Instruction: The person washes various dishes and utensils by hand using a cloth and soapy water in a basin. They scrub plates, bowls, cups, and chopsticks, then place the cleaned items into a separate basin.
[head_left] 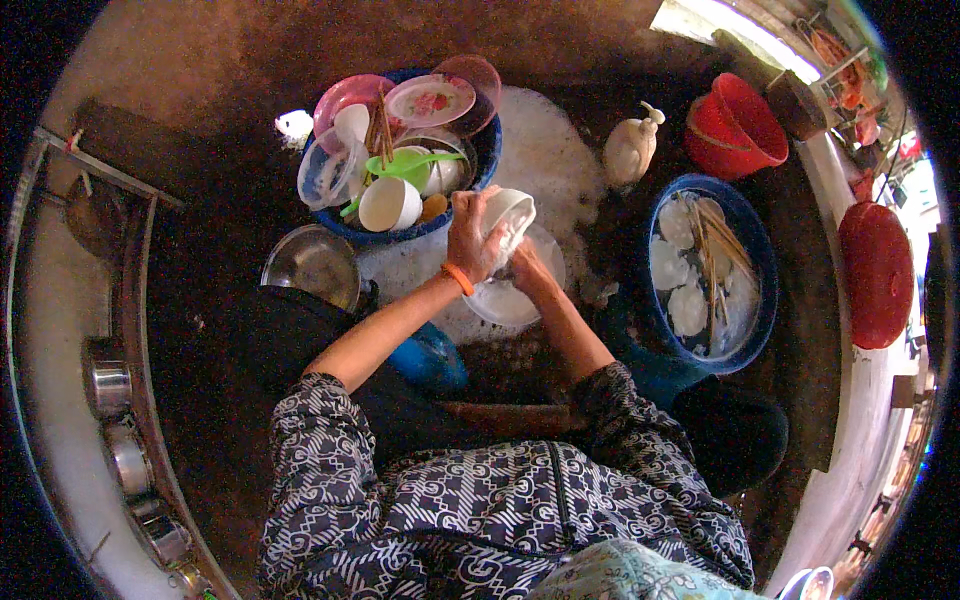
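My left hand (pixel 474 238), with an orange band at its wrist, grips a white bowl (pixel 513 205) that is tilted on its side. White suds or something pale show at the bowl's opening. My right hand (pixel 527 266) is against the bowl's lower side, its fingers partly hidden. Below the hands, a clear plastic basin or lid (pixel 500 303) lies on the wet, foamy floor. Just beyond is a blue tub (pixel 488 160) piled with dishes: a flowered plate (pixel 432 101), another white bowl (pixel 390 205), a green ladle (pixel 408 164) and wooden chopsticks (pixel 380 130).
To the right stands a blue tub of water (pixel 770 290) holding white bowls (pixel 688 308) and chopsticks (pixel 722 245). Behind it are a red bucket (pixel 735 125) and a pale tied bag (pixel 630 150). A metal basin (pixel 312 268) sits at left; metal pots (pixel 110 388) line the left edge.
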